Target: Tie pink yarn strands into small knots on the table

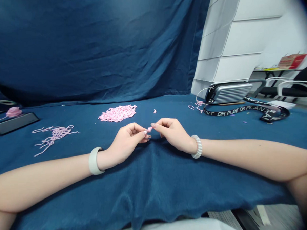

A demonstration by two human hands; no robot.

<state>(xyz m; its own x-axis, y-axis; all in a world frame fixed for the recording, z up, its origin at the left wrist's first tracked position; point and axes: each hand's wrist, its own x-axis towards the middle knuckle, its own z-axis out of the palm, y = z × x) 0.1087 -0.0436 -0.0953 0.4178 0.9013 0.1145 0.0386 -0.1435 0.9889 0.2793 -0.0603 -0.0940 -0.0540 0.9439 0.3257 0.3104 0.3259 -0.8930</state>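
Observation:
My left hand and my right hand meet above the blue cloth, their fingertips pinching a small twist of pink cord from both sides. Farther back lies a heap of short pink cord pieces. One stray pink piece sits to its right. A loose tangle of long pink cords lies left of my left hand. A grey band circles my left wrist, and a white coil bracelet circles my right.
Blue cloth covers the table and hangs behind it. At the left are a pink yarn ball and a dark flat tray. At the right are a silver ribbed case, a black printed strap and pink cord scraps.

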